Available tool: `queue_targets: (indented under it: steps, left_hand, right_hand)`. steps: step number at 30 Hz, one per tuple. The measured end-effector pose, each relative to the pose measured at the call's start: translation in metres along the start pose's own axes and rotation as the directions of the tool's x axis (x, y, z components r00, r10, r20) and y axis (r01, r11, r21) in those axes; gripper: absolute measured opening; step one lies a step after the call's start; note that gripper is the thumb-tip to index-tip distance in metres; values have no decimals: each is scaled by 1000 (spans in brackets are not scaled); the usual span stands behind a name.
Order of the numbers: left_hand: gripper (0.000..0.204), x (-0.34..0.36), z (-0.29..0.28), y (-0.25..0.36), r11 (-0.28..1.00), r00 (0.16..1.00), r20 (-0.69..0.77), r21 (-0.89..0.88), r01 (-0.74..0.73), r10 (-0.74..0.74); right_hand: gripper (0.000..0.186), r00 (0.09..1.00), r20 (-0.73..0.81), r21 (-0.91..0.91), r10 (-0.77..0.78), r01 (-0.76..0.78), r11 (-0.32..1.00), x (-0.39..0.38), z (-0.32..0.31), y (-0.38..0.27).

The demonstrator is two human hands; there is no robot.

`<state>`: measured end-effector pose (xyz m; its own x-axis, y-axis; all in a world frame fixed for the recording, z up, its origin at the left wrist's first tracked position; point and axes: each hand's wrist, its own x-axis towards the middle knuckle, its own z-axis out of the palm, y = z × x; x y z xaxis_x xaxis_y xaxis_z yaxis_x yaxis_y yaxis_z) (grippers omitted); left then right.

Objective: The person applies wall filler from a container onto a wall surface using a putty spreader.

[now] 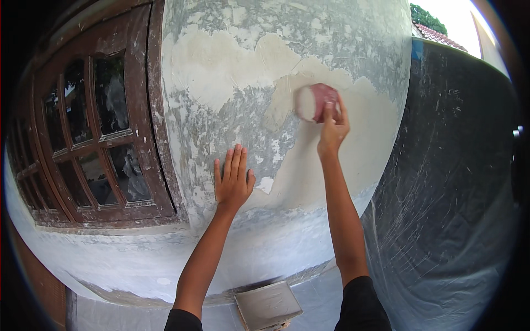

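Note:
My left hand [233, 176] lies open against the patchy grey-and-white wall [220, 126], fingers stretched upward. Higher and to the right, my right hand [334, 121] grips a red pad with a pale round face [320, 102], held against the beige plaster patch; it is blurred, so I cannot tell exactly what kind of pad it is. The wall has pale filler in irregular areas over rough grey, with the lightest patch at the upper left.
A brown wooden window [99, 149] with several panes fills the left. A dark covered surface [441, 160] stands at the right. Low centre, a plastic-wrapped box [268, 303] sits on pale sheeting [118, 313]. A tiled roof [433, 34] shows at the top right.

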<state>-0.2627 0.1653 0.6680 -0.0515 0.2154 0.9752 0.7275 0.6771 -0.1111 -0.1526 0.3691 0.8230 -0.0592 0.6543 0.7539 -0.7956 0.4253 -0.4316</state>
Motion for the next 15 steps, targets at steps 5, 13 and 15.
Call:
queue_targets:
  steps: [5, 13, 15]
  left_hand:
    - [61, 2, -2, 3, 1000, 1000, 6, -25, 5, -5]
    - [59, 1, -3, -2, 999, 1000, 2, -32, 8, -8]
    - [59, 2, -3, 1, 1000, 1000, -3, -31, 4, -4]
  right_hand:
    - [44, 995, -94, 11, -12, 13, 1000, 17, -4, 10]
    - [37, 988, 36, -108, -147, 150, 983, 4, 23, -6]
    - [38, 996, -17, -16, -92, 92, 996, 15, 27, -6]
